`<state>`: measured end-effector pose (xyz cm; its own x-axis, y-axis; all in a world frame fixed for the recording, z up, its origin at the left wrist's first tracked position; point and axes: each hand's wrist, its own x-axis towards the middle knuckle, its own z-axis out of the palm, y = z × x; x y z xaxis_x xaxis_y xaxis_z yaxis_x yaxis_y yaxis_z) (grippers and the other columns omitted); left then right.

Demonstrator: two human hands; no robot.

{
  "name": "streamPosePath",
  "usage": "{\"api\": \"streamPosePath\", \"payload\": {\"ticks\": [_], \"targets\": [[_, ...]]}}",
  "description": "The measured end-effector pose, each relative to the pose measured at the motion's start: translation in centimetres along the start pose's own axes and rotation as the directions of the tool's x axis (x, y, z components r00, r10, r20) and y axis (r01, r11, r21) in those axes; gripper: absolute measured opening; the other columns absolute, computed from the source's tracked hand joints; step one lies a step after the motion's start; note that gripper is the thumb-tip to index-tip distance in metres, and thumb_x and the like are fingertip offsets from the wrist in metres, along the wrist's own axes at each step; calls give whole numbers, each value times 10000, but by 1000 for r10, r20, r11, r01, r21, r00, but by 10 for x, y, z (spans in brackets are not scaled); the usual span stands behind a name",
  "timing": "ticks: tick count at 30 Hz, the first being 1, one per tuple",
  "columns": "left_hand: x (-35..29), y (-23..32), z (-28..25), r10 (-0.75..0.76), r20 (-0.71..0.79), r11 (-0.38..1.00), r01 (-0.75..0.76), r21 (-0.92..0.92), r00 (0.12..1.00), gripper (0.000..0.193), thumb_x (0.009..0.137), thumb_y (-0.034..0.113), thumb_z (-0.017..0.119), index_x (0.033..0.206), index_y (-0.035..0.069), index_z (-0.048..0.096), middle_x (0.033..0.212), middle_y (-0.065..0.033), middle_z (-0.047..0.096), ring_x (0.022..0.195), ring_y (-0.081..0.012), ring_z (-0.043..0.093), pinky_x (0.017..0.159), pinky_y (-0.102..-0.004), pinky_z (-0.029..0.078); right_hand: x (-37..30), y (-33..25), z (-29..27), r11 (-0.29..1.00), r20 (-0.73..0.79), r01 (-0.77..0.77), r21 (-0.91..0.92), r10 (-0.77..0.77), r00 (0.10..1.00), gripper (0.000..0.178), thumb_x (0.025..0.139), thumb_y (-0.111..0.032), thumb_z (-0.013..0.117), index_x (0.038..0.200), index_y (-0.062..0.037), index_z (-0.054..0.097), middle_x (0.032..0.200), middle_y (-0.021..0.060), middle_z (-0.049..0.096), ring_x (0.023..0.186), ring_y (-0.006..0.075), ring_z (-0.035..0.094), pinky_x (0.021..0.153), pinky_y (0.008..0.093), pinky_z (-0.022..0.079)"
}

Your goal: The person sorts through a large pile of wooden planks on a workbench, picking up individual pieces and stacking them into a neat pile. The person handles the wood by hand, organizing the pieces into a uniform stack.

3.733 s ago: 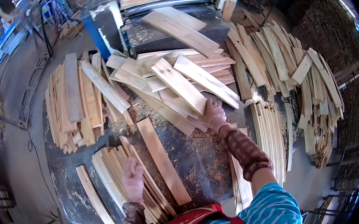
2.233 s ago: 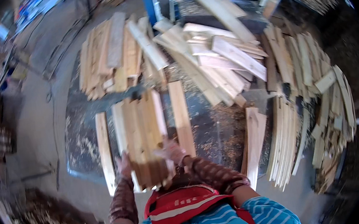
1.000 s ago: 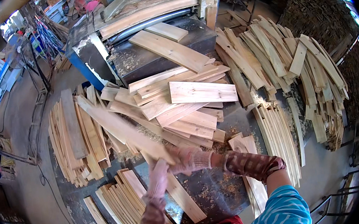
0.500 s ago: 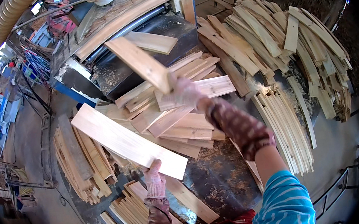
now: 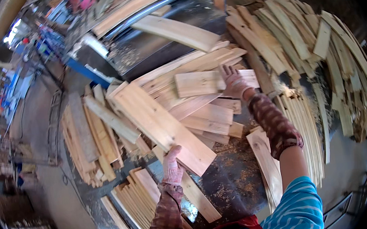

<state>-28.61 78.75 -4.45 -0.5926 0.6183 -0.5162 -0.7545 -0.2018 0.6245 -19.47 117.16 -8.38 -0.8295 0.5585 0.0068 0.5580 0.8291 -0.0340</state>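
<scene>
My left hand (image 5: 172, 166), in a pinkish knit glove, grips the near end of a long knotty plank (image 5: 162, 126), thumb on top. A second board edge shows just beneath its far end. My right hand (image 5: 234, 83), also gloved, lies over a short pale board (image 5: 198, 83) on the heap, fingers spread. It seems to touch the board; whether it grips it I cannot tell. Under and around it are loose boards (image 5: 211, 119) lying crosswise. Beyond them, another plank (image 5: 178, 32) slants out from the machine's roller (image 5: 148, 13).
A woodworking machine (image 5: 142, 0) with a dark bed stands at the far side. Stacked boards lie at left (image 5: 83, 136), near left (image 5: 134, 198) and right (image 5: 302, 132). A large board pile (image 5: 297, 32) fills the far right. Sawdust covers the dark table (image 5: 228, 177).
My right hand has let go of its plank and moved right onto the heap. The knotty plank now lies in my left hand. The plank at the roller has come further out.
</scene>
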Motion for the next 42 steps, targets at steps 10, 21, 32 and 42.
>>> {"api": "streamPosePath", "payload": {"ticks": [10,21,32,42], "targets": [[-67,14,-52,69,-33,972,-60,226,997,417,741,137,808,1118,46,656,945,-21,672,896,-170,636,869,-341,514,28,1,8,1000,250,4,29,-11,968,1091,793,-502,703,1560,62,169,1587,282,280,1459,382,337,1173,418,333],[-367,59,-334,286,-509,777,114,618,812,373,777,15,785,1133,20,672,906,-52,702,858,-127,672,720,-247,545,44,-32,-13,998,268,18,52,-32,963,1235,634,-204,839,1606,-119,80,1525,248,387,1388,413,425,1121,463,416],[-362,12,-437,166,-741,590,537,603,650,555,787,335,820,1180,-13,639,967,-86,674,850,-188,617,756,-349,515,-88,-142,-36,426,477,-280,860,-479,737,713,880,-238,724,1473,0,408,1222,150,619,1120,228,611,974,340,514],[-346,12,-444,24,-608,976,113,185,793,553,771,206,708,1281,19,607,1128,-105,685,961,-245,676,867,-432,560,-356,-379,117,132,537,-579,805,-577,615,434,1030,-264,550,1374,-1,526,1128,77,654,981,172,620,878,286,512]]}}
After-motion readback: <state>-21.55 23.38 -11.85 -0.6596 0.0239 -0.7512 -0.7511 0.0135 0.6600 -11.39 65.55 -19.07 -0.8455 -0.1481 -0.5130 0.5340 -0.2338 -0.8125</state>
